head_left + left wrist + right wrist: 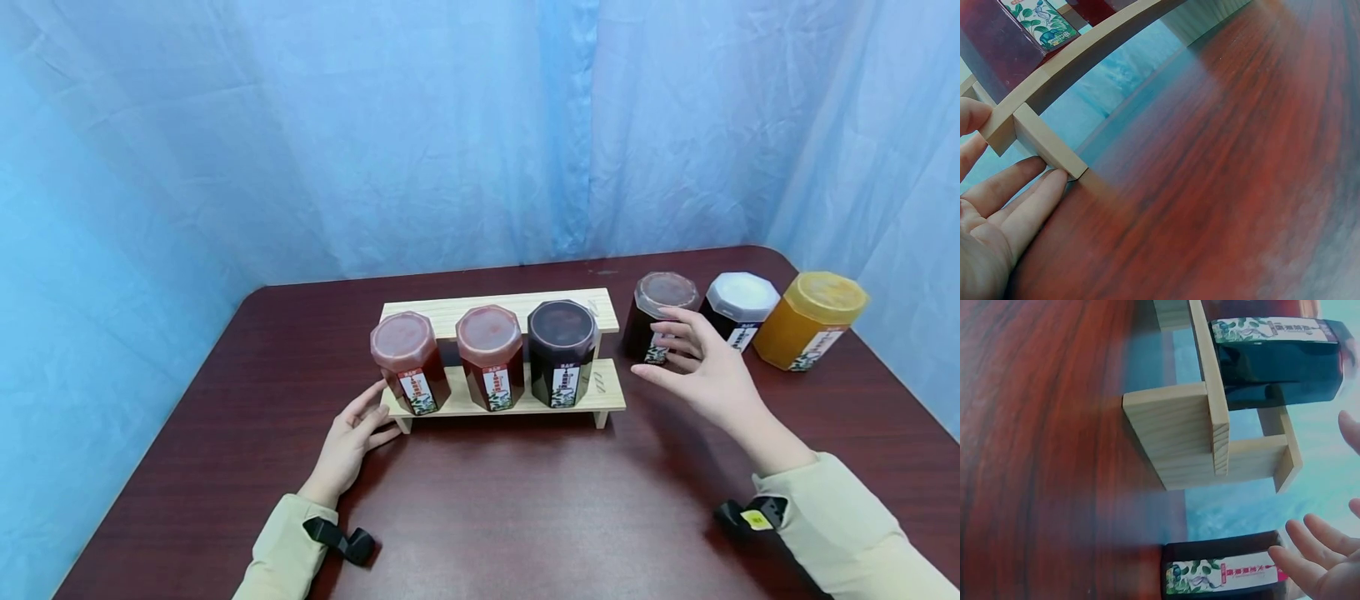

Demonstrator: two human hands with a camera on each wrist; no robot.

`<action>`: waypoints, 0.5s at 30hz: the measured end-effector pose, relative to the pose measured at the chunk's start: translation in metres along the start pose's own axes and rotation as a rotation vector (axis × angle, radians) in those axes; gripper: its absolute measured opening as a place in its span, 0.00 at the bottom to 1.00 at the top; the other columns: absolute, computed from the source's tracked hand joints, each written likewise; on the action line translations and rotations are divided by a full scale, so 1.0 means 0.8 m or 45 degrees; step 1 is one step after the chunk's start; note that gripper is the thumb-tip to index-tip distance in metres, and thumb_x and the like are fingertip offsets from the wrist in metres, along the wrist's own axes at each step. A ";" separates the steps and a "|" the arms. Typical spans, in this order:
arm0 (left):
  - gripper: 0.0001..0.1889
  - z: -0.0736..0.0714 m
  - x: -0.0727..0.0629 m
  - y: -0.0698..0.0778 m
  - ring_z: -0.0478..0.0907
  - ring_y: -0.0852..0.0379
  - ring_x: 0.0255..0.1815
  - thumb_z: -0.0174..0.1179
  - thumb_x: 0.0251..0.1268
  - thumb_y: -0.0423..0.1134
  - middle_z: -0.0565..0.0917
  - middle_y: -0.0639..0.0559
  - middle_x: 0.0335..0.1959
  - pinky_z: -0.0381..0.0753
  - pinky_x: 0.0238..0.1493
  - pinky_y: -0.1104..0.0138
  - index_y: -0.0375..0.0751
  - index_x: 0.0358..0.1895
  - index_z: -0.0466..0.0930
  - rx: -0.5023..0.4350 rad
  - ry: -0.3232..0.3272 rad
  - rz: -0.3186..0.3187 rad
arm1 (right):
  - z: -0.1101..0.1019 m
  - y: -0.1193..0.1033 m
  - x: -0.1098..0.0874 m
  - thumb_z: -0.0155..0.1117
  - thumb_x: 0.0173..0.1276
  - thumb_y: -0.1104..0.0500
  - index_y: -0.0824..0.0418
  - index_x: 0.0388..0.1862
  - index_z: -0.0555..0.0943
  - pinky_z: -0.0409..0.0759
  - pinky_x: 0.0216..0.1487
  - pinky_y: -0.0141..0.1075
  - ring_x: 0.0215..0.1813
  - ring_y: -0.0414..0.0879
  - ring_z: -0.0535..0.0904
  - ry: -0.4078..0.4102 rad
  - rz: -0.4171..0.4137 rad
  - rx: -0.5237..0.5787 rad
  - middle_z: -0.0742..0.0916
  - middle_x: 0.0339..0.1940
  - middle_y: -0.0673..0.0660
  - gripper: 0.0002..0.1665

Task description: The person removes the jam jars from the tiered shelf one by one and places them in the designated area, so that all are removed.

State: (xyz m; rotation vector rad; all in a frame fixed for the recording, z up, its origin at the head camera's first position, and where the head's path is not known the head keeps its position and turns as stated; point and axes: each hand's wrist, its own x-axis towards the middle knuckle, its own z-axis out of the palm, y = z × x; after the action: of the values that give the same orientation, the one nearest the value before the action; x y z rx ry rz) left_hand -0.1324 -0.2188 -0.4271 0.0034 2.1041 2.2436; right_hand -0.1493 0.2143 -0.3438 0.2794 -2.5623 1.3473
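At the left end of a two-step wooden rack (510, 404), my left hand (348, 446) touches the shelf end and the short leg (1050, 140) with fairly straight fingers. Three octagonal jars stand on the lower step: a red jar (420, 379) at left, another red jar (491, 367) in the middle and a dark jar (562, 358) at right. My right hand (708, 371), thumb and fingers spread apart, hovers in front of a dark brown jar (640, 333) on the table. In the right wrist view its fingertips overlap that jar's lid end, with nothing between thumb and fingers.
To the right of the brown jar stand a dark jar with a whitish lid (738, 300) and a yellow jar (806, 325). The rack's raised back step (480, 307) lies behind its jars. Blue curtains (420, 142) hang around the dark red table (510, 517).
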 end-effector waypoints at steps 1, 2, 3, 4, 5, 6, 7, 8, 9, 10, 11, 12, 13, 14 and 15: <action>0.26 0.000 0.000 0.000 0.81 0.63 0.44 0.49 0.71 0.32 0.80 0.54 0.44 0.83 0.45 0.65 0.34 0.71 0.57 -0.001 -0.004 0.000 | 0.001 -0.002 0.000 0.74 0.55 0.57 0.58 0.68 0.64 0.71 0.49 0.13 0.49 0.24 0.73 -0.008 -0.008 -0.003 0.78 0.55 0.58 0.44; 0.26 0.000 0.000 0.000 0.81 0.63 0.44 0.49 0.71 0.32 0.80 0.54 0.44 0.83 0.45 0.65 0.35 0.71 0.57 -0.003 -0.006 -0.002 | 0.001 -0.004 0.000 0.74 0.55 0.57 0.58 0.69 0.63 0.71 0.50 0.13 0.50 0.25 0.73 -0.014 -0.021 -0.001 0.78 0.56 0.59 0.45; 0.26 0.000 0.000 0.000 0.81 0.63 0.44 0.48 0.71 0.32 0.80 0.54 0.44 0.83 0.45 0.65 0.35 0.71 0.57 -0.003 -0.005 -0.004 | 0.002 -0.005 0.000 0.74 0.55 0.57 0.57 0.69 0.62 0.71 0.51 0.13 0.51 0.27 0.73 -0.021 -0.034 0.002 0.78 0.57 0.60 0.45; 0.26 0.000 0.000 0.000 0.81 0.63 0.44 0.48 0.72 0.31 0.80 0.54 0.44 0.83 0.45 0.65 0.36 0.71 0.57 -0.001 -0.004 -0.006 | 0.003 -0.006 0.001 0.75 0.54 0.58 0.57 0.70 0.62 0.70 0.51 0.14 0.52 0.28 0.73 -0.027 -0.049 0.006 0.77 0.58 0.60 0.46; 0.26 0.000 0.000 0.000 0.81 0.63 0.44 0.48 0.72 0.31 0.79 0.53 0.44 0.83 0.45 0.65 0.35 0.71 0.57 0.001 -0.005 -0.006 | 0.004 -0.007 0.001 0.75 0.54 0.59 0.57 0.70 0.62 0.70 0.52 0.14 0.53 0.29 0.73 -0.035 -0.063 0.012 0.77 0.58 0.60 0.47; 0.26 0.000 0.000 0.000 0.81 0.63 0.44 0.48 0.72 0.31 0.79 0.54 0.44 0.83 0.45 0.65 0.35 0.71 0.57 0.002 -0.004 -0.005 | 0.005 -0.007 0.002 0.75 0.53 0.59 0.57 0.70 0.61 0.70 0.53 0.14 0.54 0.30 0.73 -0.044 -0.074 0.018 0.77 0.59 0.60 0.48; 0.26 0.000 0.000 0.001 0.81 0.63 0.44 0.48 0.72 0.31 0.79 0.54 0.44 0.83 0.45 0.65 0.35 0.71 0.57 0.005 -0.002 -0.005 | 0.006 -0.008 0.002 0.75 0.53 0.59 0.57 0.71 0.61 0.70 0.54 0.15 0.54 0.30 0.73 -0.054 -0.084 0.031 0.76 0.59 0.60 0.49; 0.26 0.000 0.000 0.001 0.81 0.63 0.43 0.48 0.72 0.31 0.79 0.54 0.44 0.83 0.45 0.65 0.35 0.71 0.57 0.006 0.000 -0.006 | 0.007 -0.009 0.003 0.76 0.53 0.60 0.56 0.71 0.60 0.70 0.54 0.15 0.55 0.30 0.73 -0.063 -0.093 0.042 0.76 0.60 0.60 0.49; 0.26 0.000 0.000 0.001 0.81 0.63 0.43 0.48 0.72 0.31 0.79 0.53 0.44 0.83 0.45 0.65 0.35 0.71 0.57 0.008 0.002 -0.006 | 0.009 -0.010 0.003 0.76 0.52 0.60 0.55 0.71 0.60 0.70 0.55 0.15 0.56 0.31 0.73 -0.073 -0.101 0.050 0.76 0.60 0.60 0.50; 0.26 0.001 0.000 0.001 0.81 0.63 0.44 0.48 0.72 0.31 0.79 0.53 0.44 0.83 0.45 0.65 0.35 0.71 0.57 0.008 -0.002 -0.007 | 0.010 -0.012 0.003 0.76 0.52 0.61 0.55 0.71 0.59 0.69 0.55 0.15 0.56 0.31 0.73 -0.082 -0.107 0.060 0.76 0.61 0.60 0.50; 0.26 0.001 0.000 0.002 0.81 0.63 0.44 0.48 0.72 0.32 0.79 0.52 0.44 0.83 0.45 0.65 0.35 0.71 0.57 0.010 -0.003 -0.006 | 0.012 -0.013 0.004 0.76 0.52 0.62 0.55 0.72 0.59 0.70 0.56 0.16 0.57 0.33 0.73 -0.092 -0.112 0.076 0.76 0.61 0.61 0.51; 0.26 0.001 0.000 0.002 0.81 0.63 0.44 0.48 0.72 0.32 0.79 0.52 0.45 0.83 0.46 0.65 0.35 0.71 0.57 0.014 -0.005 -0.004 | 0.013 -0.015 0.004 0.76 0.51 0.63 0.55 0.72 0.59 0.70 0.56 0.17 0.58 0.36 0.73 -0.099 -0.118 0.094 0.75 0.61 0.61 0.51; 0.26 0.001 0.000 0.002 0.81 0.63 0.44 0.48 0.72 0.32 0.79 0.51 0.45 0.83 0.46 0.65 0.35 0.71 0.57 0.015 -0.005 -0.006 | 0.015 -0.016 0.005 0.76 0.51 0.64 0.55 0.72 0.59 0.70 0.57 0.18 0.59 0.40 0.74 -0.108 -0.124 0.107 0.75 0.61 0.62 0.52; 0.26 0.001 0.000 0.002 0.81 0.63 0.44 0.47 0.72 0.32 0.79 0.51 0.45 0.83 0.46 0.65 0.35 0.71 0.57 0.015 -0.005 -0.007 | 0.016 -0.018 0.005 0.76 0.50 0.64 0.54 0.72 0.59 0.72 0.59 0.22 0.60 0.45 0.74 -0.116 -0.131 0.112 0.75 0.61 0.62 0.52; 0.26 0.001 0.000 0.002 0.81 0.63 0.44 0.48 0.72 0.32 0.79 0.51 0.45 0.83 0.46 0.65 0.35 0.71 0.57 0.015 -0.005 -0.007 | 0.018 -0.020 0.006 0.76 0.50 0.65 0.54 0.72 0.58 0.73 0.60 0.27 0.60 0.49 0.74 -0.122 -0.140 0.124 0.75 0.61 0.62 0.53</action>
State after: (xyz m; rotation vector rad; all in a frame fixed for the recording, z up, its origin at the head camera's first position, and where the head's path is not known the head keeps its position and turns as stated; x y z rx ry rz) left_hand -0.1325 -0.2182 -0.4253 0.0021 2.1125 2.2264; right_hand -0.1508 0.1932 -0.3377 0.5061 -2.5198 1.4525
